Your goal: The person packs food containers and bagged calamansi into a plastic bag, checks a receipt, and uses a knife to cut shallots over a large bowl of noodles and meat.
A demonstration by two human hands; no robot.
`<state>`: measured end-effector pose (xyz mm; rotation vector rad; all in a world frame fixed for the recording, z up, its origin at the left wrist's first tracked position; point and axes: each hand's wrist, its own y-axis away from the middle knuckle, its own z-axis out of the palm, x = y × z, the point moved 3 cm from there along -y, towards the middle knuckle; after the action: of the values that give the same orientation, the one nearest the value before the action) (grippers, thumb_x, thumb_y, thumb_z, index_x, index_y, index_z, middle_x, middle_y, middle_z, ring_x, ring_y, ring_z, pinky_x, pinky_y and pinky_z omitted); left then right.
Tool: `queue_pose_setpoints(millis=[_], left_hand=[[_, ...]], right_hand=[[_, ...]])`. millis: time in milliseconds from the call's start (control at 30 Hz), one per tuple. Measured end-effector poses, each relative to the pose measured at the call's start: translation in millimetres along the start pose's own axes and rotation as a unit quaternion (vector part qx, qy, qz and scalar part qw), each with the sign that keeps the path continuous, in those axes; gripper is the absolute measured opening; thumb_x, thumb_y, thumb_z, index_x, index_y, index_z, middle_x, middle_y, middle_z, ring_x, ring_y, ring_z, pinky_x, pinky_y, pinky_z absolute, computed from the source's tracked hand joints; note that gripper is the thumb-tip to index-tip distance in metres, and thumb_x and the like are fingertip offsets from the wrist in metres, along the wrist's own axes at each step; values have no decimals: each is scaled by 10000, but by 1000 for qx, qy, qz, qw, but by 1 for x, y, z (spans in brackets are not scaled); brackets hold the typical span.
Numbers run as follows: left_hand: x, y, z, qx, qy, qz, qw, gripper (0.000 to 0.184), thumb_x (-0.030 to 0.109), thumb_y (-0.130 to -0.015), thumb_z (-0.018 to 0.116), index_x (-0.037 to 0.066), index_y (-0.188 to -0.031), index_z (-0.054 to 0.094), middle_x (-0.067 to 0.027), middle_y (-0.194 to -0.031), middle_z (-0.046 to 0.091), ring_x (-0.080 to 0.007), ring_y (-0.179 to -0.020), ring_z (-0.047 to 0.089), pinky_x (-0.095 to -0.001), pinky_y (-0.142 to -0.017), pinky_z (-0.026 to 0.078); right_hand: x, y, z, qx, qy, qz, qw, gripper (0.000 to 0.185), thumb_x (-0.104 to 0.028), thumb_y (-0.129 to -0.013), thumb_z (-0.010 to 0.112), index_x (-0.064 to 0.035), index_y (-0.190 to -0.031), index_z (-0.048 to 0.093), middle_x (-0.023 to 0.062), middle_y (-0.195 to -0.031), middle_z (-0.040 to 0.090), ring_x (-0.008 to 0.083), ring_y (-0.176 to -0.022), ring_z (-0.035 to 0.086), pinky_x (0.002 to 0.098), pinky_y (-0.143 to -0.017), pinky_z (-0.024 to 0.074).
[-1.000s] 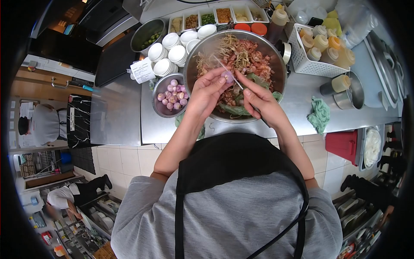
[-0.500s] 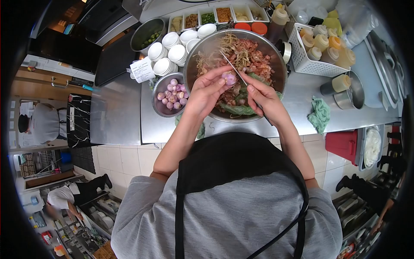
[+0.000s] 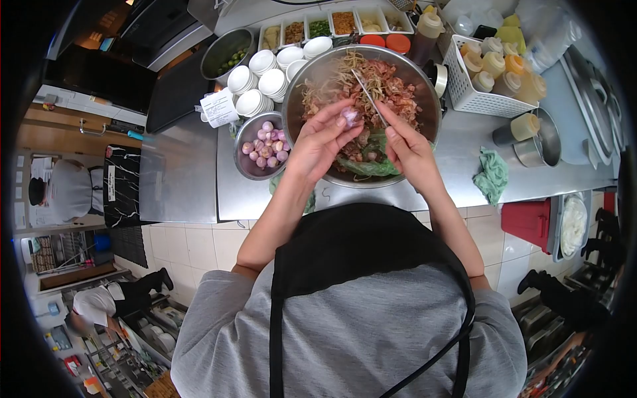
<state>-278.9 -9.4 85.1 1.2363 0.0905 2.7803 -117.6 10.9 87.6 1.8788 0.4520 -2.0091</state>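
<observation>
Between the fingertips of my left hand [image 3: 323, 140] is a purple shallot [image 3: 352, 118]. My right hand [image 3: 410, 147] is closed round the handle of a knife [image 3: 369, 97], whose blade points up and to the left, just right of the shallot and apart from it. Both hands are over a large metal bowl [image 3: 430, 79] full of reddish-brown peelings and roots [image 3: 391, 83]. A crumpled green plastic bag [image 3: 371, 162] lies inside its near side. To the left, a smaller metal bowl [image 3: 243, 164] holds several peeled shallots [image 3: 267, 146].
White cups [image 3: 273, 83] stand stacked behind the small bowl, by a pot of green fruit [image 3: 229, 60]. A white basket of sauce bottles [image 3: 488, 99] and a green cloth [image 3: 491, 176] are on the right. Co-workers [image 3: 66, 189] stand at far left and elsewhere.
The knife blade has swung up and right, away from the shallot. My right hand has shifted slightly; my left hand still holds the shallot, now turned a little.
</observation>
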Motion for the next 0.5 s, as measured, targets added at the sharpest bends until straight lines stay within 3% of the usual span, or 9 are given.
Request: queue_pose_setpoints(millis=[133,367,433,500], left_hand=[[-5,-2,-6,19,-5,9,1000,273,55,-845,528,-25,-1105,503,-104,-1059,549,-185,-973,543,-327,-900,440],[-5,-1,-4,14,-9,12,1000,271,64,-841,541,-26,-1094,511,-101,-1037,561,-178,-959,549,-329,-892,447],[-4,0,-2,7,-13,10,1000,270,63,-839,543,-33,-1090,511,-109,-1035,561,-180,-951,553,-331,-889,451],[-3,0,-3,3,-15,7,1000,290,66,-836,545,-43,-1101,501,-110,-1065,548,-185,-995,532,-342,-924,417]], right_hand=[[-6,6,12,-80,-50,26,995,414,-182,-929,393,-178,-1338,329,-38,-537,367,25,-445,317,157,-397,272],[-4,5,9,-94,-42,48,993,415,-196,-935,376,-166,-1344,312,-28,-536,371,30,-437,315,162,-392,268],[-4,3,2,-100,-103,96,985,400,-181,-920,416,-170,-1318,369,-38,-530,380,29,-463,342,170,-415,279],[-6,4,3,-92,-92,82,988,395,-187,-921,416,-169,-1314,375,-37,-532,384,29,-463,344,169,-413,277]])
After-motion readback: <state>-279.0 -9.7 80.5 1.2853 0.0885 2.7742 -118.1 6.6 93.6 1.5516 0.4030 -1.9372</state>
